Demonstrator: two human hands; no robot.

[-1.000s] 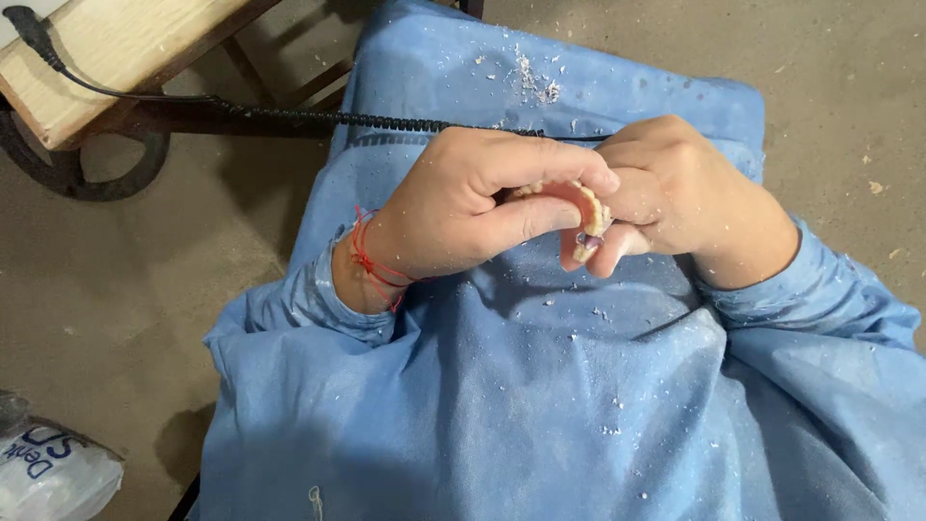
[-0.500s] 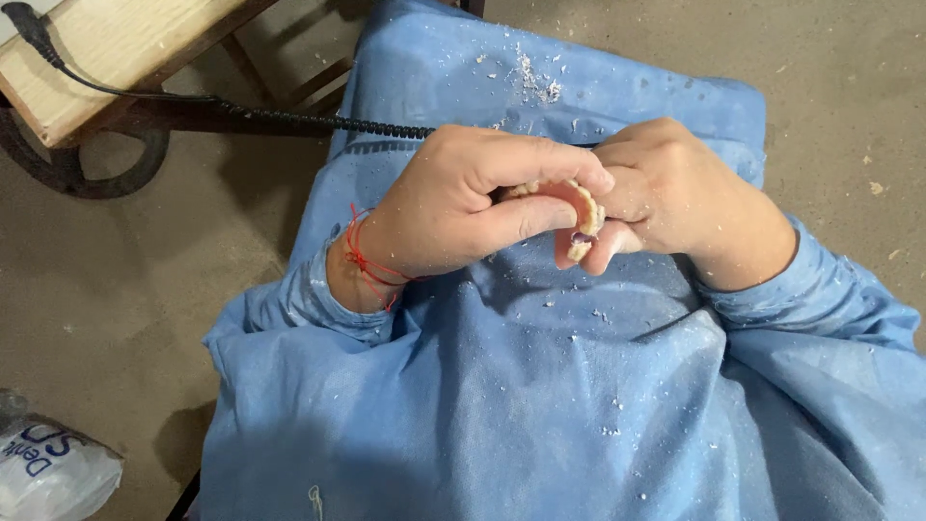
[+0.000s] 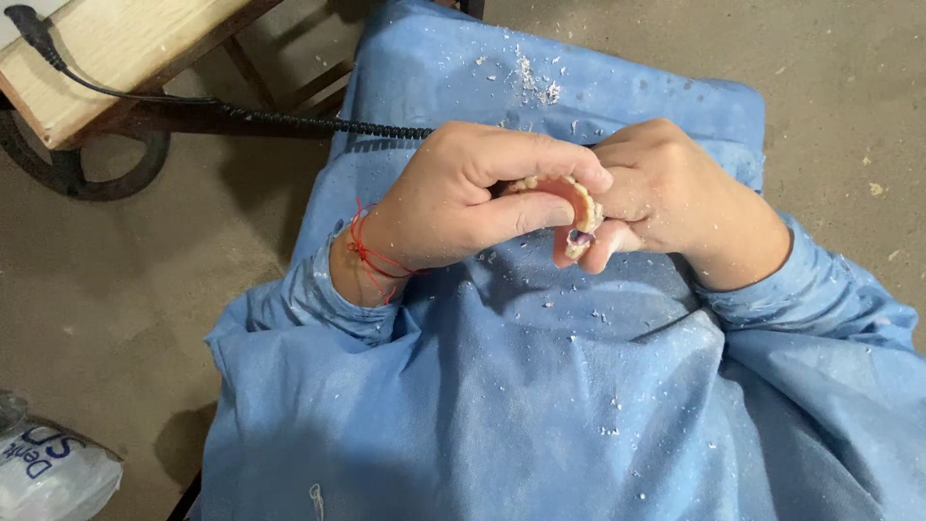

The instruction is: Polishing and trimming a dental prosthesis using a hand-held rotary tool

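My left hand (image 3: 463,198), with a red string at the wrist, grips a pink curved denture (image 3: 577,207) with pale teeth between thumb and fingers. My right hand (image 3: 680,198) closes around the same denture from the right, its fingers pressed against the piece; whether it also holds a small tool is hidden. Both hands hover above my lap, which is covered by a blue gown (image 3: 540,386) dusted with white shavings.
A coiled black cable (image 3: 289,121) runs from behind my left hand to the wooden bench (image 3: 106,58) at the upper left. A white plastic bag (image 3: 48,473) lies on the floor at the lower left. Beige floor surrounds the lap.
The hands stay together over the lap; the denture has turned slightly between the fingers, showing a bit more of its pink arch.
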